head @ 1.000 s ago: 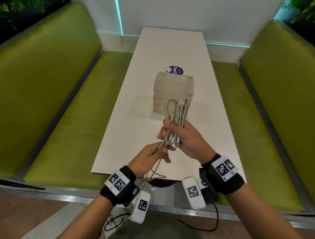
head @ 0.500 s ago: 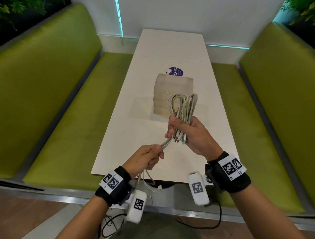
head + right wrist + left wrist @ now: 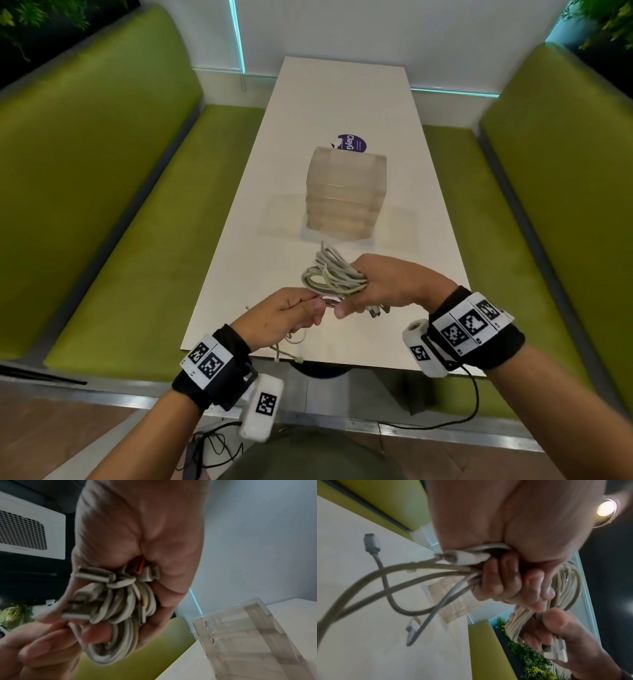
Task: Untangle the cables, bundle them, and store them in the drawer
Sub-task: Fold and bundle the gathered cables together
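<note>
- Along the middle of the long white table (image 3: 342, 102), toward its near edge, stands a translucent plastic stack of drawers (image 3: 346, 192), all shut.
- Above the near edge, the right hand (image 3: 387, 287) has its fingers curled round a coiled bundle of pale grey and white cables (image 3: 332, 277).
- Just beside it, the left hand (image 3: 284, 317) pinches the bundle's loose cable ends (image 3: 412, 574), whose plugs dangle over the tabletop.
</note>
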The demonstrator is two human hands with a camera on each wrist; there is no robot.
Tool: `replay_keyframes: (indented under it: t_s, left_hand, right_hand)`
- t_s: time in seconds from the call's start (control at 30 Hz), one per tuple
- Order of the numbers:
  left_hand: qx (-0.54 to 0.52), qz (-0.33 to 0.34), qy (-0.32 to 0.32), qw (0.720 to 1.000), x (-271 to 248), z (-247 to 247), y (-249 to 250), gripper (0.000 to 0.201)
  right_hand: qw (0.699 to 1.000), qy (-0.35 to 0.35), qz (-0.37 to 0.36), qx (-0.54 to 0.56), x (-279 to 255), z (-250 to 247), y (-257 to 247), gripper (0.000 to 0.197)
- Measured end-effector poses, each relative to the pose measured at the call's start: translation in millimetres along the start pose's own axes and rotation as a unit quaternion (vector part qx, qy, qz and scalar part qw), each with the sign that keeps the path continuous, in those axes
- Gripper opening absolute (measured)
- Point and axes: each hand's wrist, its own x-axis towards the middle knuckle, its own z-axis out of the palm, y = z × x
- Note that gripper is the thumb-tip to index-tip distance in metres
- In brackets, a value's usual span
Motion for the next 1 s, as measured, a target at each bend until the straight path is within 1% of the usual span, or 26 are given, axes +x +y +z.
replay_keyframes:
  t_s: [0.07, 0.13, 0.23, 0.27, 0.3, 0.37, 0.4, 0.43, 0.47, 0.5, 0.57, 0.6, 0.67, 0.7, 0.77, 0.83, 0.9, 1.0]
  left_hand:
    - [-0.006, 0.0, -0.01, 1.0, 1.4, 1.3, 1.4, 0.032]
    - [-0.009, -0.003, -0.017, 1.0, 2.3, 2.8, 2.4, 0.034]
    - [-0.024, -0.01, -0.046, 0.999, 3.4, 3.0, 1.7, 0.043]
    - [-0.045, -0.019, -0.06, 0.997, 3.7, 2.1, 2.3, 0.05]
    - [-0.088, -0.036, -0.075, 0.993, 4.2, 0.9, 2.7, 0.065]
    - [-0.213, -0.098, -0.096, 0.967, 5.6, -4.5, 2.9, 0.104]
    - [-0.256, -0.129, -0.099, 0.953, 6.5, -7.3, 3.6, 0.117]
    - [-0.265, -0.152, -0.107, 0.946, 7.9, -8.4, 5.2, 0.122]
    - [-0.235, -0.166, -0.119, 0.95, 9.3, -7.2, 8.3, 0.121]
    - [-0.18, -0.175, -0.131, 0.959, 11.0, -3.9, 13.2, 0.114]
    - [-0.06, -0.187, -0.138, 0.971, 13.3, 6.1, 23.4, 0.086]
    - [-0.026, -0.197, -0.127, 0.972, 14.6, 10.6, 26.7, 0.069]
    - [-0.012, -0.202, -0.09, 0.975, 16.6, 17.1, 28.7, 0.042]
    - [-0.003, -0.196, -0.07, 0.978, 17.0, 19.1, 28.5, 0.034]
    - [0.03, -0.179, -0.04, 0.983, 16.7, 20.6, 26.5, 0.02]
    - [0.038, -0.162, -0.036, 0.985, 16.0, 20.3, 25.4, 0.014]
    - [0.035, -0.151, -0.044, 0.987, 15.4, 17.9, 25.0, 0.016]
    - [0.035, -0.131, -0.038, 0.99, 15.9, 15.0, 24.2, 0.021]
  right_hand:
    - [0.999, -0.026, 0.021, -0.022, 0.5, 1.6, -1.6, 0.021]
    - [0.998, -0.035, 0.034, -0.037, 1.6, 0.5, -2.0, 0.021]
    - [0.994, -0.028, 0.019, -0.099, 3.8, -2.2, -1.9, 0.015]
    - [0.991, -0.025, 0.011, -0.132, 3.7, -3.1, -2.0, 0.015]
    - [0.986, -0.019, 0.006, -0.167, 3.8, -3.6, -1.4, 0.015]
    - [0.97, -0.008, -0.004, -0.242, 2.6, -2.7, -2.1, 0.015]
    - [0.959, -0.009, -0.013, -0.282, 2.7, -0.7, -3.1, 0.016]
    - [0.946, -0.016, -0.024, -0.324, 3.4, 2.5, -4.1, 0.018]
    - [0.931, -0.028, -0.034, -0.363, 5.2, 6.0, -5.8, 0.02]
    - [0.918, -0.038, -0.042, -0.392, 8.0, 9.6, -6.6, 0.02]
    - [0.908, -0.055, -0.042, -0.413, 12.4, 13.4, -9.1, 0.02]
    - [0.908, -0.065, -0.035, -0.413, 14.0, 13.7, -9.5, 0.02]
    - [0.911, -0.081, -0.022, -0.403, 15.4, 13.1, -8.6, 0.019]
    - [0.918, -0.088, -0.017, -0.387, 15.6, 12.6, -7.7, 0.016]
    - [0.943, -0.106, 0.003, -0.317, 13.9, 10.7, -5.4, 0.017]
    - [0.965, -0.125, 0.024, -0.228, 11.4, 7.0, -4.4, 0.023]
    - [0.975, -0.149, 0.036, -0.159, 9.5, 3.7, -3.5, 0.028]
    - [0.98, -0.153, 0.022, -0.126, 9.8, 2.2, -3.7, 0.024]
